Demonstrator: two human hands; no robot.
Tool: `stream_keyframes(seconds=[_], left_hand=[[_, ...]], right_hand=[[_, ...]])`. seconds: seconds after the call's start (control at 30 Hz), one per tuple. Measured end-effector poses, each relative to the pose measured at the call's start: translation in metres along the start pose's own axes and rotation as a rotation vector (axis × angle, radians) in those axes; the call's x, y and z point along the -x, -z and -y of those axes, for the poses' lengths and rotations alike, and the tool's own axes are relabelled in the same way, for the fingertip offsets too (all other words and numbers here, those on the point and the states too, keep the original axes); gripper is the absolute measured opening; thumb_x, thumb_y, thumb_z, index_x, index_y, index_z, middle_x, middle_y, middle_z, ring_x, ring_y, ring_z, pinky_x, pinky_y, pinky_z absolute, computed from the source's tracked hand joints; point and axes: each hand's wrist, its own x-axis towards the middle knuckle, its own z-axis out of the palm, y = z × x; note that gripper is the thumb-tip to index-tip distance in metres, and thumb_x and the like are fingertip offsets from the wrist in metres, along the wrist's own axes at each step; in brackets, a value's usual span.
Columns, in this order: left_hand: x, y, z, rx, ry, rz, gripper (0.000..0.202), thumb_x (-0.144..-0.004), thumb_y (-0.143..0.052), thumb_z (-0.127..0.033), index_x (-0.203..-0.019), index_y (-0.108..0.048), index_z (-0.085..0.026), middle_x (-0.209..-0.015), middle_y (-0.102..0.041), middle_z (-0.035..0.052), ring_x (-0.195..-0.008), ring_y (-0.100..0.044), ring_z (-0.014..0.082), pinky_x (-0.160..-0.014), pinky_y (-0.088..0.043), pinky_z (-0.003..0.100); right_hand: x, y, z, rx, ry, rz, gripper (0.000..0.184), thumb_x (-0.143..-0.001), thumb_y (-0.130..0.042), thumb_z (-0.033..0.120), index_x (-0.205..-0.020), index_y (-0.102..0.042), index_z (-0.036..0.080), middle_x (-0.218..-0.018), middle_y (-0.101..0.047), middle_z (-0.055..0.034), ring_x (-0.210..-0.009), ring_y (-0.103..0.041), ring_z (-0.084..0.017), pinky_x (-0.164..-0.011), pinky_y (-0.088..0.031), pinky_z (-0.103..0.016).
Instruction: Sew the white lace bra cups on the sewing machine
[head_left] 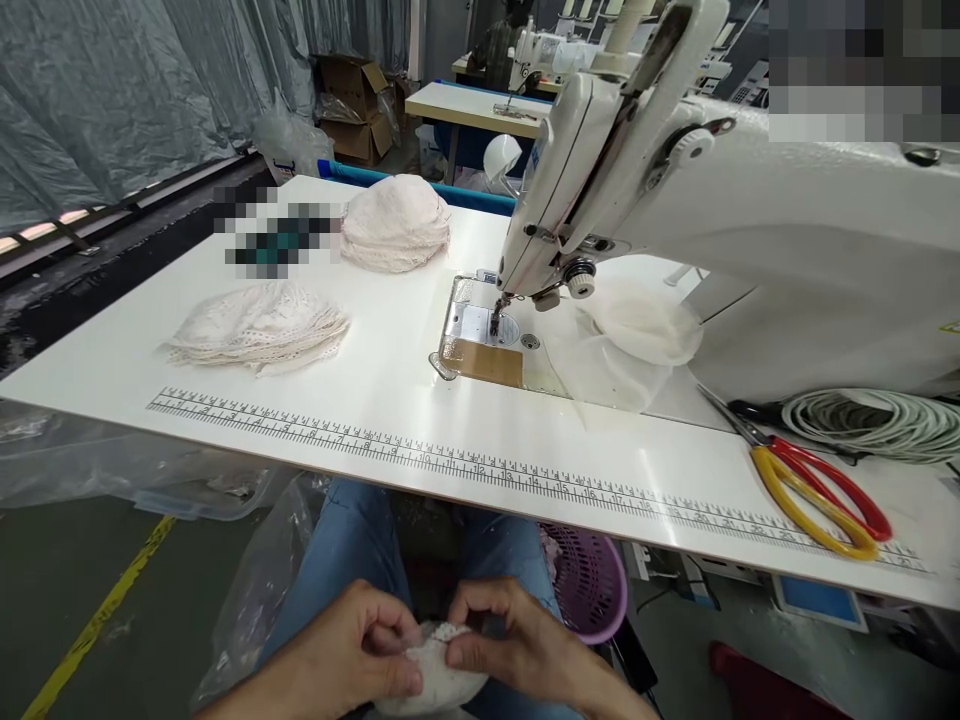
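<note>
Over my lap, below the table's front edge, both hands hold one small white fabric piece (435, 678) with a lacy edge at its top. My left hand (367, 645) pinches its left side between thumb and fingers. On the right side, my right hand (510, 640) grips the lacy edge the same way. The lower part of the piece is cut off by the frame. On the table lie a stack of white lace-edged fabric pieces (259, 325) and a rounded stack of pale pink pieces (396, 222).
A sewing machine (570, 190) stands on the white table (390, 400), with sheer round fabric (645, 320) beneath its arm. Scissors with red and yellow handles (814, 490) and a coil of pale cord (877, 425) lie at right. A purple basket (592, 585) stands below the table.
</note>
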Motion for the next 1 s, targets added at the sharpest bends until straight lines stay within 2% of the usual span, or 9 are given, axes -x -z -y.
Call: stream_keyframes(seconds=[0.1,0.27,0.37,0.47,0.57,0.73,0.87,1.0], left_hand=[[0.001,0.001,0.005,0.046,0.004,0.026,0.046,-0.056,-0.078,-0.049,-0.076,-0.063,-0.010,-0.060,-0.057,-0.0012,-0.056,-0.041,0.0099,-0.053,-0.027,0.021],[0.006,0.003,-0.001,0.001,-0.012,0.084,0.033,-0.061,-0.076,-0.039,-0.075,-0.067,-0.010,-0.060,-0.057,-0.0017,-0.055,-0.042,0.0095,-0.051,-0.027,0.020],[0.016,0.009,-0.004,-0.122,0.013,0.022,0.032,-0.058,-0.077,-0.030,-0.086,-0.072,-0.015,-0.081,-0.064,0.0008,-0.076,-0.054,0.0174,-0.067,-0.039,0.022],[0.024,0.011,-0.006,-0.236,0.061,-0.082,0.030,-0.059,-0.074,-0.023,-0.089,-0.073,-0.020,-0.094,-0.064,0.0008,-0.093,-0.056,0.0222,-0.082,-0.041,0.025],[0.028,0.009,-0.009,-0.190,0.081,-0.065,0.021,-0.061,-0.069,-0.021,-0.082,-0.073,-0.018,-0.087,-0.066,0.0012,-0.087,-0.059,0.0218,-0.078,-0.044,0.025],[0.026,0.007,-0.008,-0.126,0.041,-0.095,0.024,-0.060,-0.072,-0.029,-0.080,-0.073,-0.016,-0.084,-0.067,0.0024,-0.081,-0.061,0.0208,-0.074,-0.046,0.025],[0.026,0.009,-0.005,-0.107,0.062,-0.045,0.022,-0.062,-0.072,-0.029,-0.078,-0.074,-0.015,-0.076,-0.069,0.0014,-0.078,-0.061,0.0203,-0.072,-0.045,0.025],[0.029,0.010,-0.002,-0.146,0.073,-0.081,0.022,-0.062,-0.073,-0.030,-0.080,-0.074,-0.017,-0.079,-0.069,0.0009,-0.081,-0.061,0.0206,-0.075,-0.045,0.025]], right_hand=[[0.000,0.001,-0.004,-0.056,-0.054,0.014,0.045,-0.066,-0.073,0.059,-0.070,-0.063,0.015,-0.061,-0.046,0.0044,-0.060,-0.038,-0.010,-0.052,-0.029,-0.020],[-0.004,-0.005,-0.010,-0.099,-0.049,0.041,0.041,-0.064,-0.076,0.054,-0.070,-0.066,0.014,-0.057,-0.045,0.0055,-0.056,-0.036,-0.008,-0.051,-0.027,-0.020],[-0.004,-0.006,-0.014,-0.237,-0.086,0.025,0.042,-0.058,-0.081,0.052,-0.067,-0.065,0.014,-0.058,-0.048,0.0055,-0.057,-0.038,-0.008,-0.052,-0.029,-0.020],[-0.003,-0.004,-0.017,-0.339,-0.117,0.023,0.043,-0.055,-0.083,0.052,-0.066,-0.063,0.015,-0.059,-0.051,0.0055,-0.057,-0.041,-0.008,-0.055,-0.032,-0.020],[-0.001,-0.003,-0.019,-0.379,-0.128,0.030,0.044,-0.055,-0.082,0.053,-0.065,-0.062,0.014,-0.061,-0.053,0.0047,-0.058,-0.045,-0.008,-0.058,-0.035,-0.021],[0.000,-0.003,-0.022,-0.427,-0.141,0.030,0.043,-0.054,-0.083,0.050,-0.065,-0.062,0.014,-0.061,-0.054,0.0043,-0.057,-0.046,-0.008,-0.057,-0.034,-0.021],[0.000,-0.003,-0.024,-0.448,-0.140,0.035,0.042,-0.055,-0.083,0.049,-0.064,-0.062,0.014,-0.061,-0.055,0.0037,-0.057,-0.047,-0.008,-0.058,-0.035,-0.021],[0.001,-0.005,-0.023,-0.450,-0.142,0.040,0.041,-0.056,-0.083,0.049,-0.063,-0.062,0.014,-0.062,-0.056,0.0035,-0.058,-0.048,-0.008,-0.058,-0.036,-0.022]])
